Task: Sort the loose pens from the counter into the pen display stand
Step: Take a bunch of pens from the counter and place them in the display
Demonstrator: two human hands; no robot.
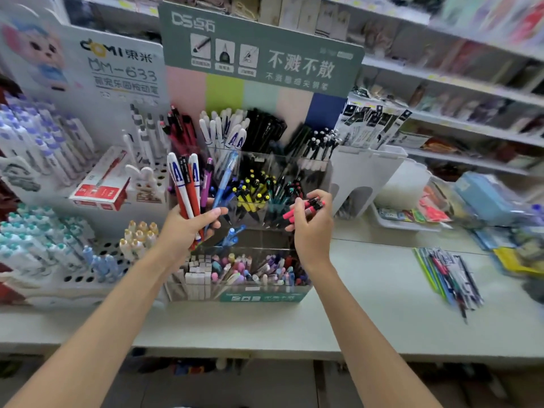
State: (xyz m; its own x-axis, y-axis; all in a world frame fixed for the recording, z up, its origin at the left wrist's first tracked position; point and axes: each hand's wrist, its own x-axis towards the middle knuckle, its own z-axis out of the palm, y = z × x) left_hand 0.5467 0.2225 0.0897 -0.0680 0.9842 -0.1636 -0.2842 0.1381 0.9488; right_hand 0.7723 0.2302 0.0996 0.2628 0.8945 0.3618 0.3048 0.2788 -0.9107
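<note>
Right hand [312, 223], fingers closed around a few pink pens [306, 208] lying crosswise, hovered just before the pen display stand [265, 295], nearer its middle compartments than the left hand [188, 228] gripping its upright bundle [188, 184].

Both forearms are bare from the lower edge of the picture up to the wrists, with no sleeves showing. The left hand [188, 228] and right hand [312, 228] wear no gloves. Fingernails are short and unpainted.
</note>
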